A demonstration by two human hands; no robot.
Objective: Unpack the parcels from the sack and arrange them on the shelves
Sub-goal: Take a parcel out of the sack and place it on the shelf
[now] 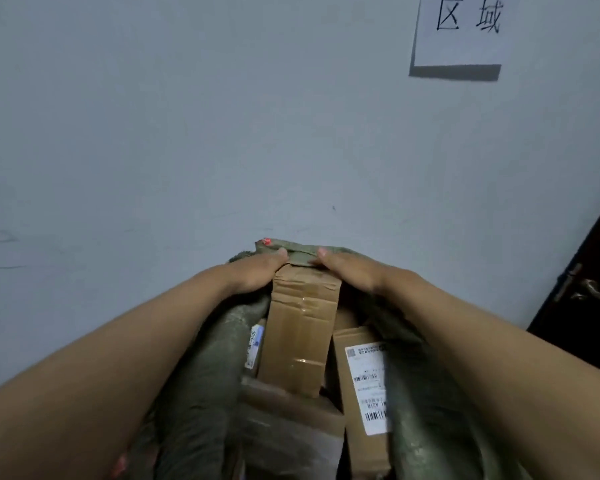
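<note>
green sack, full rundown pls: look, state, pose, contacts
The sack is dull olive-green, coarse woven-looking cloth, slumped and creased against a pale wall. Its mouth is open toward the camera, with cardboard parcels packed inside, one bearing a white barcode label. The far rim is folded over, with a small red mark at its left end. The left hand and right hand both grip that rim, thumbs on top.

The green sack (201, 368) carries 4 cardboard parcels (298, 327) standing packed together inside.
</note>
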